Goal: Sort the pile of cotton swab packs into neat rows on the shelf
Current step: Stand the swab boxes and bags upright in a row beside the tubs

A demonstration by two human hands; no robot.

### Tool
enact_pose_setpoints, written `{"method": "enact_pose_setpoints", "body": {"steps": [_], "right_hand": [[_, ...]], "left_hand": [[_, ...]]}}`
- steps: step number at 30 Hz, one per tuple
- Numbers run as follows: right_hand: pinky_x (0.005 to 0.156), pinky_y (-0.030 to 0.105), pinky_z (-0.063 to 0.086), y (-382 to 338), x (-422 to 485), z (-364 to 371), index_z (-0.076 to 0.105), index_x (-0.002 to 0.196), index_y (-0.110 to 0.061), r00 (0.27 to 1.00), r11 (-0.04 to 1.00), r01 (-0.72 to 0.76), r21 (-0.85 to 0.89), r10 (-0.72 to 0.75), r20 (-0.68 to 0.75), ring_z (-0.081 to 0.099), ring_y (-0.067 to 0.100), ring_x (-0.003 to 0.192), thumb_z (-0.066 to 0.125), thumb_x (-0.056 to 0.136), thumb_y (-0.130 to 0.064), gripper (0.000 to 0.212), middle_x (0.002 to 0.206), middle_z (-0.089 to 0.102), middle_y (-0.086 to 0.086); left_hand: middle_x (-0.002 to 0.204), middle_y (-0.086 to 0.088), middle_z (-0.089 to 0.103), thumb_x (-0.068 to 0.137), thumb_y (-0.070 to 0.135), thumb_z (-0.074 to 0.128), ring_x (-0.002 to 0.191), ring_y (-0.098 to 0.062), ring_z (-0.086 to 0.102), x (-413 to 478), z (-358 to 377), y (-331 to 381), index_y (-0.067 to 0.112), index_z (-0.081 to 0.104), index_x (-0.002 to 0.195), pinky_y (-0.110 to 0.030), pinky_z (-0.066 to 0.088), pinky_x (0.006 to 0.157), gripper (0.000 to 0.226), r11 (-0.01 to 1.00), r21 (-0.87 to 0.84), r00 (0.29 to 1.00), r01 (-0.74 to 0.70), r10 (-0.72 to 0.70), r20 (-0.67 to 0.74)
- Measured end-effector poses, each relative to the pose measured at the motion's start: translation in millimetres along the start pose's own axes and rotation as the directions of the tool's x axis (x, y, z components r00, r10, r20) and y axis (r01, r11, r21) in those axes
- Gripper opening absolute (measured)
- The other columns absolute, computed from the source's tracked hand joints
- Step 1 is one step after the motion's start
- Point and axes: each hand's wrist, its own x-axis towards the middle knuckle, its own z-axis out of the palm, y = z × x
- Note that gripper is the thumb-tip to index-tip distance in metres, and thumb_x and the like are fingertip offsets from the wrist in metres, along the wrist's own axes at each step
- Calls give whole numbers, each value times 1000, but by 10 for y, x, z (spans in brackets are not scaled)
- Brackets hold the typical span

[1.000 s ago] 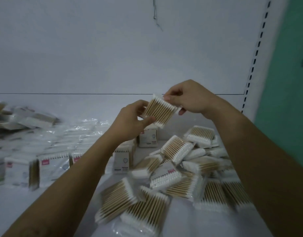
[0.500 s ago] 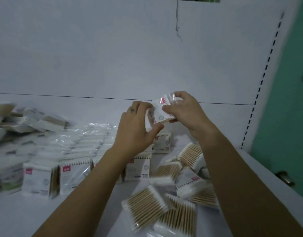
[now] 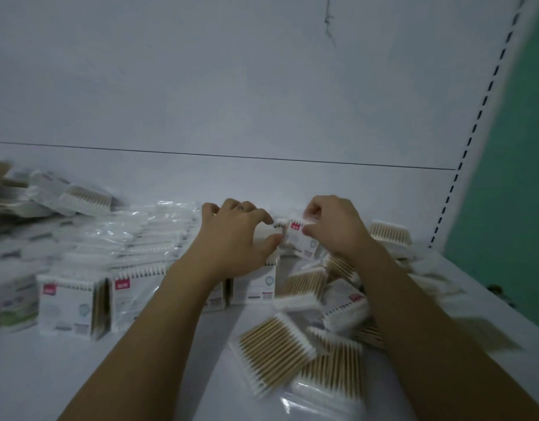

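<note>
You pinch the pack [image 3: 301, 238] in your right hand [image 3: 335, 229], thumb and fingertips closed on its top edge, so it stands upright with the printed face toward you, as the standing packs in the rows [image 3: 79, 302] do. It sits between your hands, behind the nearest standing pack of the rightmost row, likely to extend that row. Your left hand [image 3: 234, 238] arches beside it with the thumb at its left edge. Whether it grips or merely steadies, I cannot tell. The loose pile [image 3: 292, 357] lies flat on the shelf [image 3: 64, 375] under your right forearm, within easy reach.
</note>
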Motion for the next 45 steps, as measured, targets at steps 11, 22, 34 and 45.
{"method": "enact_pose_setpoints", "body": {"steps": [11,22,34,45], "right_hand": [[81,29,42,-13,18,270,67,117,-29,992,947,110,-302,-122,-21,46,22,111,63,91,-10,32,115,52,4],[87,24,43,27,-25,265,48,142,-20,991,998,50,48,-56,124,57,16,94,63,89,-7,57,103,63,0],[80,23,46,-213,-456,-423,61,123,-29,888,989,130,-72,-84,452,58,7,97,69,75,-62,59,113,62,-9],[67,23,45,-21,-405,-446,71,102,-25,894,987,136,-85,-85,439,59,6,78,70,74,-58,43,94,64,-8]], "left_hand": [[140,8,48,82,76,40,131,-16,36,-64,-41,62,39,49,132,-41,15,103,62,998,44,994,-42,38,104],[139,8,48,85,72,41,130,-18,37,-26,-9,72,38,47,134,-43,18,102,60,993,91,994,-75,66,89],[141,7,47,92,53,50,132,-17,34,-75,-95,155,36,49,132,-44,16,106,44,991,15,991,-135,134,28],[135,11,52,94,55,44,129,-12,38,-62,-59,169,36,50,132,-39,15,109,43,979,-143,989,-147,145,-24]]}}
